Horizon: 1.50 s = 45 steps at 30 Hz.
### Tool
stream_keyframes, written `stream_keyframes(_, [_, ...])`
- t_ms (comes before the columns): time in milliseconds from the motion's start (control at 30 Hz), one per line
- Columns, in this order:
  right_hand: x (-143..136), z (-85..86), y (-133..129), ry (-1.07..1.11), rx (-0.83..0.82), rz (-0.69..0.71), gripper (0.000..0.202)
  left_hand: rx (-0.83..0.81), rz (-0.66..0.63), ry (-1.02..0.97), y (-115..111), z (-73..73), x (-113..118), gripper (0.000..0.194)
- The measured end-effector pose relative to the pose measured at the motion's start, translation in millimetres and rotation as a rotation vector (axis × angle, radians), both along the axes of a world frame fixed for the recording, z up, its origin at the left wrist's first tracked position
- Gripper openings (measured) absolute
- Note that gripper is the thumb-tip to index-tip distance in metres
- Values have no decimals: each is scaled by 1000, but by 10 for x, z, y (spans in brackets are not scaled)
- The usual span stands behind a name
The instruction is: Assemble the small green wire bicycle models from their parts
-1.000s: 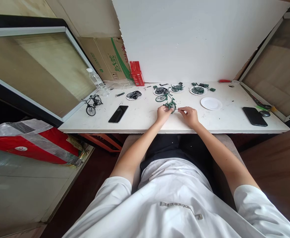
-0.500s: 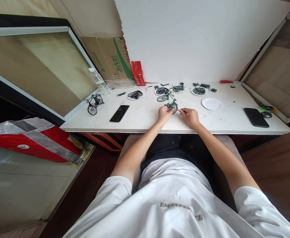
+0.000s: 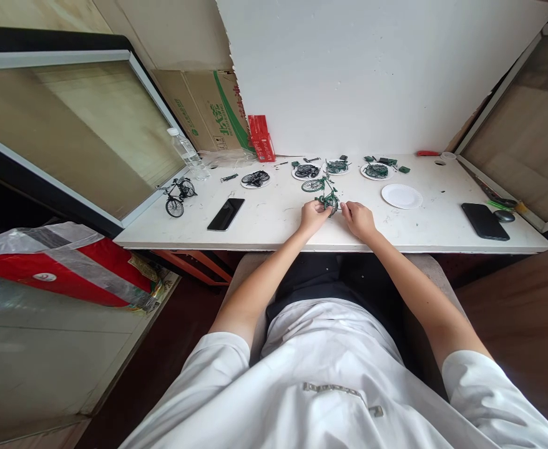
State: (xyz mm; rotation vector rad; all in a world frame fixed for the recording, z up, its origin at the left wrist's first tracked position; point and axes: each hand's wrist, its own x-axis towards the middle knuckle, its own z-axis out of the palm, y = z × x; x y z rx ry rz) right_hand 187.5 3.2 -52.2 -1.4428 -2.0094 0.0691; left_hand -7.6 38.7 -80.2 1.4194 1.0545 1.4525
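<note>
Head view: one green model bicycle [image 3: 329, 201], at the near middle of the white worktop [image 3: 274, 227]. Left hand [image 3: 314, 216], fingers closed on it by the near wheel. Right hand [image 3: 359, 220], fingertips pinched on a thin dark piece [image 3: 340, 209], too small to identify. Farther right, one white plate [image 3: 401, 196]. Left end, one black model bicycle [image 3: 175, 207], upright.

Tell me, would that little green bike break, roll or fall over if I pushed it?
The green bike looks fragile, since its frame and spokes are thin. It might roll if its wheels turn freely. It could tip easily: its wheels are narrow, and the left hand holds it.
</note>
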Motion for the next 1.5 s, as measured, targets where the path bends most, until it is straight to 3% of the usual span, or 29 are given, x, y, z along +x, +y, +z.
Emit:
stream_keyframes(133, [-4, -2, -2, 60, -29, 32, 28, -7, 38, 13, -11, 13, 4, 20])
stream_keyframes(233, [13, -19, 2, 78, -40, 99, 18, -5, 63, 22, -14, 13, 0, 17])
stream_keyframes(400, [25, -41, 5, 39, -28, 120, 19, 2, 59, 20, 1, -3, -10, 16])
stream_keyframes(800, [18, -21, 19, -60, -62, 12, 43, 13, 36, 34, 0, -10, 3, 19])
stream_keyframes(1067, [20, -16, -26, 57, -81, 124, 24, 1, 90, 19, -33, 41, 0, 19])
stream_keyframes(1500, [39, -57, 17, -6, -73, 111, 27, -18, 99, 44, -13, 34, -11, 21])
